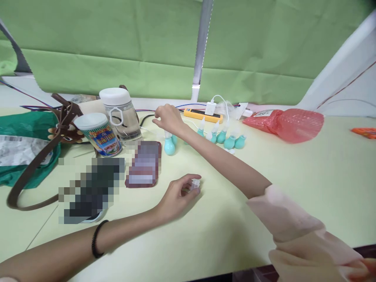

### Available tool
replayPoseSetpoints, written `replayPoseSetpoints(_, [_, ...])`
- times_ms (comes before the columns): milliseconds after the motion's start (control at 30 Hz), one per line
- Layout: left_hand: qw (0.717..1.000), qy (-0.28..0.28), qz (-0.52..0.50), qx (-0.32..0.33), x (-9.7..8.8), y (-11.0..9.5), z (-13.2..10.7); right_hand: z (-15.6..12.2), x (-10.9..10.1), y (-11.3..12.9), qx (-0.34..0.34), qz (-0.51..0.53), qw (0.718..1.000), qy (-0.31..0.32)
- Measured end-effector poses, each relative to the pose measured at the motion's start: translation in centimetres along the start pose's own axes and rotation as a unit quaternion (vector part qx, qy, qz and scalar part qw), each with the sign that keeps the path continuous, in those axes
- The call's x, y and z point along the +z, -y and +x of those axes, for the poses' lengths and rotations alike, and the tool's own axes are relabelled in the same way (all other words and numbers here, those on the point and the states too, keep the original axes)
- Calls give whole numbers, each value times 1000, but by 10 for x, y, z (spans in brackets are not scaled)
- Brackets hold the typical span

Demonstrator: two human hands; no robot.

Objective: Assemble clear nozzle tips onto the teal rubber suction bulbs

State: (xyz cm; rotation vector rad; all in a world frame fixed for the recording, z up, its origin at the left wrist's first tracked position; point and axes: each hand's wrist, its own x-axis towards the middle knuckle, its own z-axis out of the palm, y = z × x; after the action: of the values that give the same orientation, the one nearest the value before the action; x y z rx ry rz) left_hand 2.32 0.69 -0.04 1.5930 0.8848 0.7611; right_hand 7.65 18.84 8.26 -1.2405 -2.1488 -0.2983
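The step in hand, as I judge it, is a two-handed one among small parts: the left hand (176,196) pinches a clear plastic piece (195,184) between thumb and fingers, low over the bench (293,176), while the right hand (169,116) is stretched out above a teal bulb (169,147). Its fingers curl downward, but I can't tell from here whether they grip anything (the back of the hand hides it). The next move seems to call for a steady left pinch, as the piece is small and looks slick, and a lift of the right hand high enough to spare the upright nozzles.

More teal bulbs (230,141) stand grouped just right of that forearm, which lies across the way between them and the left hand. A phone (144,164) sits close on the left, with a patterned tub (101,135) and a white-lidded bottle (129,127) beyond. Behind runs a yellow power strip (202,115) with a white cable near the bulbs; red bubble wrap (299,124) lies well apart, off right.
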Motion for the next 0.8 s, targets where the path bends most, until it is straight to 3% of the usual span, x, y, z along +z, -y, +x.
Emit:
replayPoseSetpoints(167, [1000, -5, -8, 0, 1, 1, 0, -22, -34, -5, -1, 55, 998, -31])
replayPoseSetpoints(267, [1000, -20, -21, -7, 1, 1, 1, -51, -65, -15, -24, 90, 990, -109])
replayPoseSetpoints(333, [999, -41, -34, -9, 0, 1, 2, -78, -85, -29, -24, 80, 988, -126])
replayPoseSetpoints(400, [997, -66, -48, -7, 0, 1, 3, -107, -102, -48, -7, 52, 996, -72])
replayPoseSetpoints(467, [994, -78, -73, -6, -1, 1, 3, -137, -111, -72, 16, 17, 999, 47])
replayPoseSetpoints(500, [993, -77, -89, -7, -1, 1, 3, -151, -113, -84, 29, -1, 994, 106])
replayPoseSetpoints(567, [990, -69, -118, -13, -1, 2, 4, -176, -110, -107, 65, -51, 986, 146])
replayPoseSetpoints(667, [991, -70, -113, -22, 0, 4, 4, -201, -97, -129, 126, -83, 984, 95])
replayPoseSetpoints(800, [995, -72, -75, -15, 0, 3, 5, -211, -79, -127, 134, -88, 986, 49])
